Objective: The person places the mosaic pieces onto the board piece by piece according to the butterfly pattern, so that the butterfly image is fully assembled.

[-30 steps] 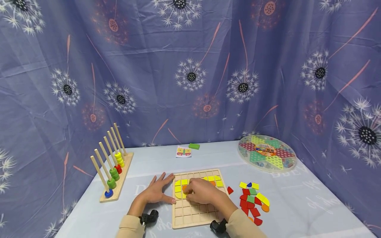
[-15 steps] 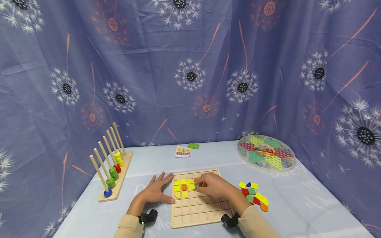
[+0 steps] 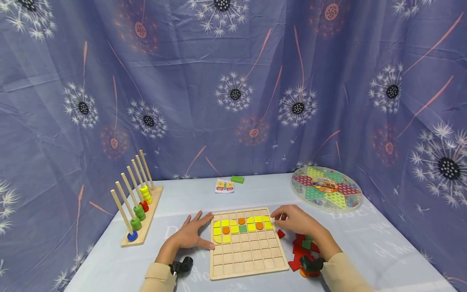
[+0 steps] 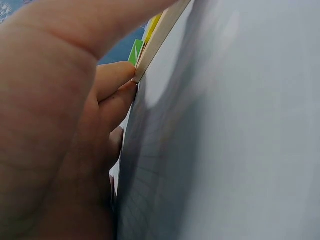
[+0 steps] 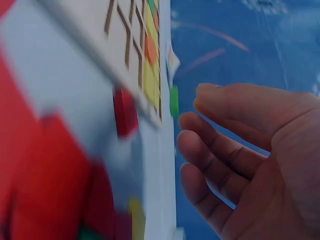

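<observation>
A wooden grid board (image 3: pixel 237 258) lies on the table with yellow pieces (image 3: pixel 217 231), orange discs (image 3: pixel 241 221) and one green square (image 3: pixel 243 229) in its upper rows. My left hand (image 3: pixel 190 234) rests at the board's left edge, fingers spread, its thumb and a fingertip touching the frame. My right hand (image 3: pixel 297 219) is above the table beside the board's upper right corner. In the right wrist view the right hand (image 5: pixel 250 155) has loosely bent fingers and nothing between them. A red piece (image 5: pixel 125 112) lies by the board's edge.
Red pieces (image 3: pixel 300 252) and others lie right of the board, partly under my right forearm. A wooden peg stand (image 3: pixel 153 211) with coloured rings is at left, a round star-patterned game board (image 3: pixel 313 202) at right. A picture card (image 3: pixel 224 186) and green block (image 3: pixel 237 179) lie behind.
My right hand has moved from over the board's upper middle to the right, off the board. The green square it held lies in the grid. My left hand has stayed in place.
</observation>
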